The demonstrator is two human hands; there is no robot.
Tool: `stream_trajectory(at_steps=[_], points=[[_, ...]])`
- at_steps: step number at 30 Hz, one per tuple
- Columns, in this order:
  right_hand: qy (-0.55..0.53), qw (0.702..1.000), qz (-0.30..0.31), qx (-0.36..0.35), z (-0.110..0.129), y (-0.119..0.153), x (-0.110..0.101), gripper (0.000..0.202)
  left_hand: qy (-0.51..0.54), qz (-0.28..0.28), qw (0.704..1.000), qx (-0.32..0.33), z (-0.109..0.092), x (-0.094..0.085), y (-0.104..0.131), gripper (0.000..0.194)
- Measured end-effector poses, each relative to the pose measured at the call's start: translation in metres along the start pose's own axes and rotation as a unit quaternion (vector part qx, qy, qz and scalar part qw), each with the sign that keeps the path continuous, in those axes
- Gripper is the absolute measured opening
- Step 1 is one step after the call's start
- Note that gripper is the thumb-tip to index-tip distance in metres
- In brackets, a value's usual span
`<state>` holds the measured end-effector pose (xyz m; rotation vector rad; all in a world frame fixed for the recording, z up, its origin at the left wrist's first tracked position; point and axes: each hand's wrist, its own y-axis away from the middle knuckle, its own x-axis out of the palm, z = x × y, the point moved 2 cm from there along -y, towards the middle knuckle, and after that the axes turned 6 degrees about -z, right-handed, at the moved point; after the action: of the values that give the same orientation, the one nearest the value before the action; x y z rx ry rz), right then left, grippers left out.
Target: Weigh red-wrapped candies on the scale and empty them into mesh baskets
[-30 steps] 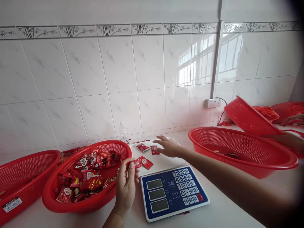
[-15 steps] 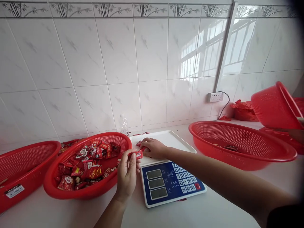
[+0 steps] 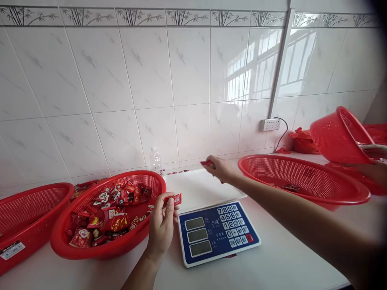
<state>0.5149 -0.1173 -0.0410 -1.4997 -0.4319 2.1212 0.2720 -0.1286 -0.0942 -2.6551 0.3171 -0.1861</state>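
Observation:
Between thumb and fingers, my left hand (image 3: 163,219) grips a small red packet (image 3: 177,198), in front of the scale's near left corner of the tray. My right hand (image 3: 220,168) is closed on another red packet (image 3: 206,163), raised over the far right part of the white scale tray (image 3: 196,187). The scale's blue keypad panel (image 3: 219,231) faces me below the tray. Left of my left hand, a red oval basket (image 3: 109,254) holds many red wrapped packets (image 3: 121,220).
Another red basket (image 3: 36,211) stands at the far left. On the right, a large red basket (image 3: 302,196) has a few packets inside. Beyond it, a person's hands (image 3: 376,169) hold a tilted red basket (image 3: 335,137). A clear bottle (image 3: 156,160) stands by the wall.
My right hand has moved away from my left, rightward and up, with a red packet. My left hand stays nearly in place with its packet. The view has shifted slightly.

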Motion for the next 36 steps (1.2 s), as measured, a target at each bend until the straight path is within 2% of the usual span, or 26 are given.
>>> stream_trajectory(at_steps=[4,7,10,12,14,16,20,22,24,26,29,33,36], points=[[0.061,0.993,-0.066,0.080,-0.061,0.006,-0.051,0.032,-0.018,0.010,1.000,0.004,0.001,0.001,0.001,0.035],[0.118,0.980,-0.093,0.134,-0.107,0.023,-0.086,0.035,-0.037,0.013,0.999,0.016,0.002,0.001,0.002,0.035],[0.149,0.970,-0.073,0.177,-0.138,0.041,-0.106,0.040,-0.063,0.026,0.997,0.033,0.004,0.000,0.001,0.034],[0.150,0.971,-0.052,0.181,-0.143,0.049,-0.109,0.044,-0.087,0.033,0.995,0.046,0.006,0.000,0.001,0.034],[0.137,0.978,-0.038,0.155,-0.134,0.052,-0.104,0.044,-0.108,0.038,0.992,0.059,0.007,0.001,0.002,0.033],[0.108,0.988,-0.026,0.104,-0.108,0.052,-0.091,0.041,-0.120,0.043,0.989,0.068,0.009,0.002,0.003,0.032],[0.009,0.999,0.036,-0.024,-0.023,0.060,-0.056,0.041,-0.118,0.052,0.987,0.092,0.011,0.006,0.006,0.023],[-0.116,0.979,0.103,-0.131,0.024,0.071,-0.041,0.047,-0.121,0.058,0.985,0.106,0.011,0.008,0.007,0.020],[-0.210,0.951,0.141,-0.178,0.060,0.079,-0.029,0.046,-0.129,0.066,0.982,0.118,0.010,0.008,0.007,0.018],[-0.259,0.936,0.144,-0.192,0.082,0.083,-0.020,0.035,-0.129,0.074,0.981,0.126,0.010,0.008,0.007,0.018],[-0.274,0.941,0.104,-0.171,0.089,0.077,-0.009,0.022,-0.103,0.068,0.985,0.117,0.009,0.006,0.007,0.022],[-0.237,0.964,0.002,-0.120,0.072,0.059,0.003,0.019,-0.100,0.054,0.986,0.125,0.006,0.006,0.008,0.031],[-0.156,0.984,-0.013,-0.087,0.057,0.052,0.014,0.022,-0.129,0.072,0.976,0.158,0.005,0.007,0.009,0.028]])
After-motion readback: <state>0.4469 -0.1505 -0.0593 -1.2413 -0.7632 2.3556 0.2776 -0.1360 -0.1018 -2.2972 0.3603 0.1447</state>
